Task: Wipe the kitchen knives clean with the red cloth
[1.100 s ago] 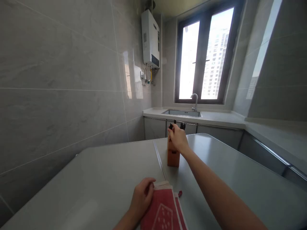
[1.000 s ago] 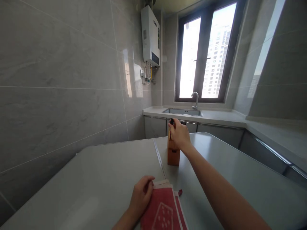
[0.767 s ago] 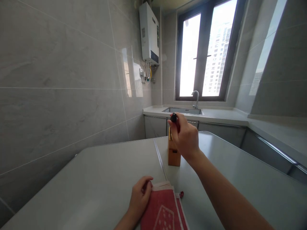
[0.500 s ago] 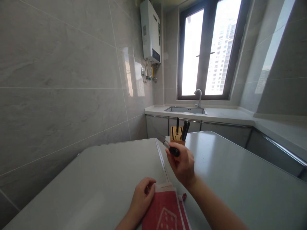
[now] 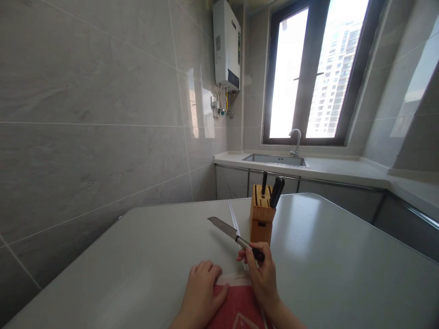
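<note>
My right hand (image 5: 264, 274) is closed around the black and metal handle of a kitchen knife (image 5: 226, 228). The bare blade points up and to the left, above the table. My left hand (image 5: 202, 292) rests at the left edge of a folded red cloth (image 5: 236, 304) with a pale border and a white printed pattern. Its thumb lies on the cloth, apart from the loosely bent fingers. Just beyond my right hand stands a wooden knife block (image 5: 262, 219), with black-handled tools (image 5: 277, 192) in its slots. The hand covers the block's lower front.
The pale table (image 5: 154, 256) has a seam (image 5: 233, 214) running away from me. Behind it are a counter with a sink (image 5: 274, 160) and a faucet (image 5: 295, 141). A tiled wall (image 5: 103, 160) is to the left, with a water heater (image 5: 224, 45) near the window (image 5: 308, 82).
My right hand has come down toward the cloth, and the knife's blade has turned into view, pointing left. My left hand's thumb has spread onto the cloth. The view has shifted slightly left.
</note>
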The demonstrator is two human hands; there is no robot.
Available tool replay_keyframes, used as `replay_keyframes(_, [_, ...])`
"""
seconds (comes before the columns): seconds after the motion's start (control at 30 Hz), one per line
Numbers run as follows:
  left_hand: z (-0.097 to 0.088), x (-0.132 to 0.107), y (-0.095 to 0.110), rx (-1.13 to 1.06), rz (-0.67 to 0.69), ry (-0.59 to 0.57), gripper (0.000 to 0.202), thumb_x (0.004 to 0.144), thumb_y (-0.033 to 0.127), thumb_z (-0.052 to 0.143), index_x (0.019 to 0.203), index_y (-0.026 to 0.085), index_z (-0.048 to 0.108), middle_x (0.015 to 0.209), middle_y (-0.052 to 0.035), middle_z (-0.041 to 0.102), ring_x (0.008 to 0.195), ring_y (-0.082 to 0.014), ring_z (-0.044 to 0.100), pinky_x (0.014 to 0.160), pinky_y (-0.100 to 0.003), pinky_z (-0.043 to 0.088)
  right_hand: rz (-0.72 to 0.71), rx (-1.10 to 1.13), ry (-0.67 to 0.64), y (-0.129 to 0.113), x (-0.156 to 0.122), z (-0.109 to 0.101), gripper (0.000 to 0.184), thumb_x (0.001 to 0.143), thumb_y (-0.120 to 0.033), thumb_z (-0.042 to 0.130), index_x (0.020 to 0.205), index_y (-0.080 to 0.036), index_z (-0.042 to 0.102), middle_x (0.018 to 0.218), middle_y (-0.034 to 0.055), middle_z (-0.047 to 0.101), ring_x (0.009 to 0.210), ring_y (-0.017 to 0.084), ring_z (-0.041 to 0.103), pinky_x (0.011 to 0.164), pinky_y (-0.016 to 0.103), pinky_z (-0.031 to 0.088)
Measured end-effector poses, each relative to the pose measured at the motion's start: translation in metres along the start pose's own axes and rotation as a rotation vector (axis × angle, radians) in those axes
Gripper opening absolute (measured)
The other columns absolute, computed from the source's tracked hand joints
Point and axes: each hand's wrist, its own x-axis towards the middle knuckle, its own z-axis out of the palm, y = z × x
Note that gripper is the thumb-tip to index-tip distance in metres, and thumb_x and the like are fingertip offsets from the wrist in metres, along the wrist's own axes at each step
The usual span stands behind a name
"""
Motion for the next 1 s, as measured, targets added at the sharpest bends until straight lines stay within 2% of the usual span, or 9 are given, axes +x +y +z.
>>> replay_keyframes(0.23, [0.004,0.0,-0.013,-0.121,0.062,-0.169,0.044,0.062,0.051,0.072,0.089,0.02,0.056,0.091,-0.0037,0.058,0.085,-0.0217,0.048,0.076,-0.031,0.032,-0.022,0.018,-0.031,0.003,-0.004,0.002,0.014,0.089,-0.032,0.047,0.098,-0.021,0.045,0.076,0.001,0.065,0.065,0.014,0.064,0.064,0.027,0.051])
replay_keyframes(0.33, [0.01,0.001,-0.017,-0.178,0.075,-0.207,0.037,0.065,0.045,0.072,0.083,0.018,0.054,0.09,-0.0032,0.056,0.083,-0.0198,0.047,0.075,-0.028,0.033,-0.073,-0.029,-0.061,0.005,-0.004,0.001,0.015,0.089,-0.03,0.047,0.101,-0.021,0.048,0.075,0.0008,0.065,0.067,0.014,0.064,0.066,0.027,0.05])
replay_keyframes(0.5, [0.013,0.003,-0.014,-0.335,0.111,-0.208,0.022,0.071,0.027,0.068,0.073,0.018,0.049,0.091,-0.0012,0.051,0.082,-0.0148,0.049,0.072,-0.022,0.036,-0.178,-0.127,-0.112,0.003,-0.001,0.0,0.022,0.089,-0.026,0.048,0.109,-0.021,0.052,0.082,0.0021,0.067,0.073,0.014,0.065,0.07,0.026,0.05])
replay_keyframes(0.63, [0.012,0.007,-0.017,-0.364,0.088,-0.13,0.017,0.075,0.023,0.062,0.07,0.018,0.046,0.085,-0.0014,0.05,0.078,-0.0145,0.049,0.07,-0.022,0.037,-0.252,-0.172,-0.139,-0.001,0.0,0.001,0.018,0.088,-0.023,0.048,0.103,-0.02,0.058,0.082,0.0031,0.067,0.072,0.014,0.064,0.068,0.024,0.05])
replay_keyframes(0.83, [0.015,0.018,-0.036,-0.296,-0.011,0.086,0.014,0.081,0.026,0.052,0.071,0.019,0.046,0.079,-0.0022,0.051,0.075,-0.0174,0.05,0.069,-0.027,0.04,-0.262,-0.19,-0.226,-0.01,-0.003,0.003,0.015,0.088,-0.023,0.047,0.094,-0.021,0.06,0.085,0.0045,0.065,0.079,0.017,0.062,0.072,0.027,0.049])
replay_keyframes(1.0, [0.014,0.022,-0.046,-0.237,-0.077,0.19,0.009,0.081,0.022,0.046,0.083,0.019,0.054,0.087,-0.0041,0.053,0.081,-0.0199,0.053,0.075,-0.032,0.043,-0.283,-0.222,-0.346,-0.013,-0.009,0.006,0.017,0.088,-0.024,0.045,0.096,-0.021,0.059,0.086,0.0048,0.065,0.081,0.017,0.061,0.075,0.028,0.048])
